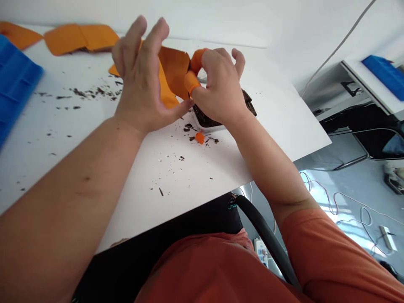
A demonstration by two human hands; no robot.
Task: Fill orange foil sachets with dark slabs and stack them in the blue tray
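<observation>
My left hand is around an orange paper packet, with two fingers raised and the thumb stretched along its lower edge. The packet tilts toward the right, and its far side is hidden. At its right edge my right hand is closed in a pinch, with orange finger cots on thumb and index finger. What lies between those fingertips is hidden. Below the right hand stands a clear plastic tray holding dark brown pieces. A small orange piece lies in front of it.
More orange packets lie at the back left, beside a blue plastic tray. Dark crumbs are scattered over the white table. A chair armrest is below the front edge; cables lie on the floor.
</observation>
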